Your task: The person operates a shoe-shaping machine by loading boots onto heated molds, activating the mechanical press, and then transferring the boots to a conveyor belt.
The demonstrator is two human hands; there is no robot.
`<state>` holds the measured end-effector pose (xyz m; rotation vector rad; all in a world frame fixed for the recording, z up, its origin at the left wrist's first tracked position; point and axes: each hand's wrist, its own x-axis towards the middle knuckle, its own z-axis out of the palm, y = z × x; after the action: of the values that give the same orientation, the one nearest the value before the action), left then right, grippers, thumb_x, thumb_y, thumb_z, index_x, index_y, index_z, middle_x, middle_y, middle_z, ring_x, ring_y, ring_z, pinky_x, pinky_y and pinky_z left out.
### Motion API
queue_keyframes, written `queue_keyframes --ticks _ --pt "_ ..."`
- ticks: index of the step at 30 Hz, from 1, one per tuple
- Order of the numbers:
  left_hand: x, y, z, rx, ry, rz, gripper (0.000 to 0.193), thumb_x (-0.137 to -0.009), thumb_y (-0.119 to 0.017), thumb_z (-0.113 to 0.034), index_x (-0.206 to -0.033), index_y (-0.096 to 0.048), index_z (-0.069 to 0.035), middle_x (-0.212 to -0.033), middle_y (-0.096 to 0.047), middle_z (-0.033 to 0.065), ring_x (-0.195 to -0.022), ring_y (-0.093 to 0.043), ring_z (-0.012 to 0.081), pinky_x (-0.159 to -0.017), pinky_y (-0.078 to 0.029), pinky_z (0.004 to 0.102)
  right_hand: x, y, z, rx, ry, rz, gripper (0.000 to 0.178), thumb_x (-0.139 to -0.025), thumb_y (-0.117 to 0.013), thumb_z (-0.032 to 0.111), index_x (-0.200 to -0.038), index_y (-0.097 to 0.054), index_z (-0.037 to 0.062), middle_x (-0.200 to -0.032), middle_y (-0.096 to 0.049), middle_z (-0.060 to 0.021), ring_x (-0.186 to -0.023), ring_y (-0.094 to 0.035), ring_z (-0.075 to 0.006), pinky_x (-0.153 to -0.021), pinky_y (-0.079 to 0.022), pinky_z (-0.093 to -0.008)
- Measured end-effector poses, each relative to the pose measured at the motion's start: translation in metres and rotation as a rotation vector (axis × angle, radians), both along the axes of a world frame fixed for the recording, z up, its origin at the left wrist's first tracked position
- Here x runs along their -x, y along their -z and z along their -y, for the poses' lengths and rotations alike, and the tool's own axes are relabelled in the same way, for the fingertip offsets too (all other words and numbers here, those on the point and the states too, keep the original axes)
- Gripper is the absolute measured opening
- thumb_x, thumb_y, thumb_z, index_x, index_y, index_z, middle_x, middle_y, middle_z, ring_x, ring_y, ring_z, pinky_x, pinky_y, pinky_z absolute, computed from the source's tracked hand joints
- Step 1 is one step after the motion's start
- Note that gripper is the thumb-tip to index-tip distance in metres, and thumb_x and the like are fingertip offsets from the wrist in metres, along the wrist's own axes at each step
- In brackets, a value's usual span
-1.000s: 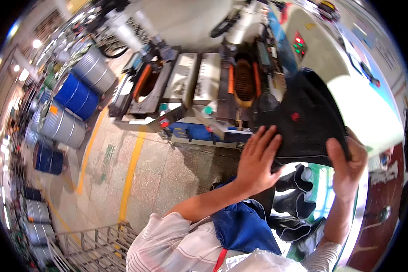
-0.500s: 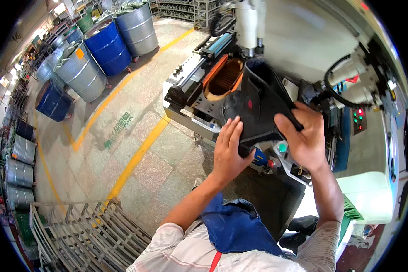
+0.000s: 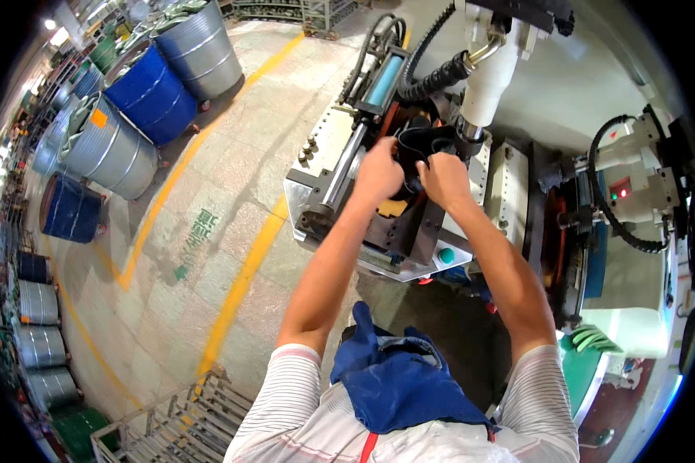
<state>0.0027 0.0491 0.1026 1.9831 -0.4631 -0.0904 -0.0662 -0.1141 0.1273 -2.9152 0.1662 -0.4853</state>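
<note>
A black boot [image 3: 425, 140] sits low in the bed of a machine [image 3: 471, 166], its open top facing up and its foot hidden by my hands and the machine. On its left edge, my left hand [image 3: 380, 173] has its fingers curled round the upper. My right hand [image 3: 445, 179] grips the near right edge, thumb toward the opening. Just right of the boot, a white cylinder with a metal rod [image 3: 469, 133] comes down from above. Below my hands, a dark metal block with a yellowish piece [image 3: 392, 208] shows.
A green round button [image 3: 446, 255] is on the machine's front corner. A second arm with black hose [image 3: 633, 177] stands at the right. Blue and silver drums [image 3: 150, 96] line the left, beyond a yellow floor line [image 3: 239, 289]. A metal rack [image 3: 170, 420] is at lower left.
Both hands have carried the boot forward and left, down into the machine's bed. The boot has turned, and the arms are stretched out further. The view has shifted too.
</note>
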Motion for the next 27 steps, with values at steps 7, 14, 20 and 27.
queue_keyframes --ticks 7,14,20,27 --pt "-0.028 -0.022 0.003 -0.318 0.137 0.166 0.056 -0.088 -0.075 -0.034 -0.130 -0.060 -0.001 -0.117 -0.072 0.0268 -0.116 -0.068 0.0453 -0.100 -0.054 0.0512 0.031 0.009 -0.042 -0.300 0.041 0.066 0.024 -0.094 -0.072 0.022 -0.088 -0.072 -0.0019 -0.088 -0.069 -0.0259 -0.086 -0.070 -0.0468 -0.079 -0.057 -0.0537" --pt "-0.035 -0.040 0.037 -0.191 0.006 0.235 0.049 -0.090 -0.074 -0.034 -0.125 -0.063 -0.001 -0.121 -0.073 0.0250 -0.113 -0.070 0.0447 -0.094 -0.056 0.0509 0.025 0.002 -0.025 -0.694 0.229 -0.067 0.036 -0.104 -0.066 0.035 -0.097 -0.075 0.0011 -0.099 -0.071 -0.0245 -0.087 -0.069 -0.0465 -0.079 -0.055 -0.0512" --pt "-0.056 -0.013 0.051 -0.205 0.303 0.433 0.025 -0.080 -0.061 0.005 -0.101 -0.069 -0.004 -0.100 -0.068 0.0214 -0.095 -0.069 0.0438 -0.084 -0.056 0.0492 0.017 0.069 0.010 -1.670 0.501 0.025 0.022 -0.102 -0.063 0.016 -0.118 -0.073 0.0049 -0.086 -0.068 -0.0058 -0.072 -0.067 -0.0162 -0.061 -0.057 -0.0328" --pt "-0.080 0.018 0.091 -0.384 0.521 0.230 0.051 -0.085 -0.057 0.002 -0.134 -0.070 -0.004 -0.147 -0.062 0.0200 -0.135 -0.060 0.0384 -0.114 -0.049 0.0418 0.018 0.074 0.044 -1.869 0.554 0.247 0.051 -0.095 -0.069 0.000 -0.145 -0.058 0.0069 -0.086 -0.065 -0.0044 -0.066 -0.061 -0.0120 -0.057 -0.054 -0.0288"
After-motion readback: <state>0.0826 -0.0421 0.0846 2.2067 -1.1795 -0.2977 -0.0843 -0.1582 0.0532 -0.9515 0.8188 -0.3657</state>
